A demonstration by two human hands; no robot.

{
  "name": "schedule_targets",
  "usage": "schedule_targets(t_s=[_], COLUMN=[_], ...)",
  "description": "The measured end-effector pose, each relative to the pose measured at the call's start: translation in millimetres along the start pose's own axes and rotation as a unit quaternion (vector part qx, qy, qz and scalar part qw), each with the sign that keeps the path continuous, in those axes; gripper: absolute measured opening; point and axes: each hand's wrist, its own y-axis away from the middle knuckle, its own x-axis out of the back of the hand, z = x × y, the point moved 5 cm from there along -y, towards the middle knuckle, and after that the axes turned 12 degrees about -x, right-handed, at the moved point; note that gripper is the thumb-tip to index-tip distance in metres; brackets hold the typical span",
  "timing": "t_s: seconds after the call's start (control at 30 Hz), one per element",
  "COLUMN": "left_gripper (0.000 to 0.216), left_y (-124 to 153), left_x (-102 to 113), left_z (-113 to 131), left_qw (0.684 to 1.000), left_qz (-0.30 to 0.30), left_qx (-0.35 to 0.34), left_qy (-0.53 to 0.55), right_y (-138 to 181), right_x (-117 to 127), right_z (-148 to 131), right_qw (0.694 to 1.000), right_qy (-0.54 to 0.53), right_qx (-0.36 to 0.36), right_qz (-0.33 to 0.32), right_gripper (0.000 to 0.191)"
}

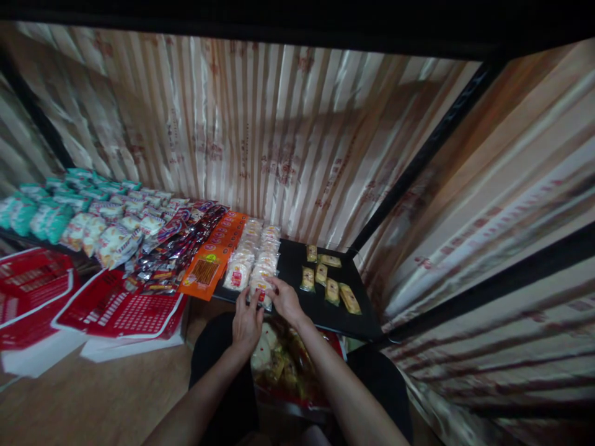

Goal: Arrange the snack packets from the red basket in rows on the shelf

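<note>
Two rows of clear packets with round white rice crackers [239,269] lie on the black shelf [334,313]. At the near end of the right-hand row is a rice cracker packet [263,295] with a red label. My left hand [248,321] has its fingers closed on the packet's near left side. From the right, my right hand [284,300] pinches the same packet. Both hands partly cover it. Several small yellow wrapped cakes [320,274] lie loosely to the right of my hands.
Left of the crackers lie an orange snack packet [204,269], dark snack packets [162,260], white-and-blue packets [118,238] and green packets [51,217]. Red bags [125,306] stand on the floor. An open bag of snacks [283,365] sits between my knees. Black posts [432,139] frame the shelf.
</note>
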Motion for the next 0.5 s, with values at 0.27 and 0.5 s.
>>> schedule_targets(t_s=[0.27,0.5], left_gripper=[0.035,0.031], left_y=[-5.9,-14.0], left_x=[-18.6,-19.5], left_z=[-9.8,-6.0], left_qw=[0.999,0.996], left_qz=[-0.026,-0.032], left_qx=[0.012,0.031], left_qy=[-0.039,-0.071], right_y=[9.7,8.5], right_x=[-17.5,-29.0], right_z=[26.2,37.0], right_qw=[0.988,0.989], right_qy=[0.018,-0.056], right_qx=[-0.056,-0.075], right_qz=[0.145,0.118], right_gripper=[0.067,0.064])
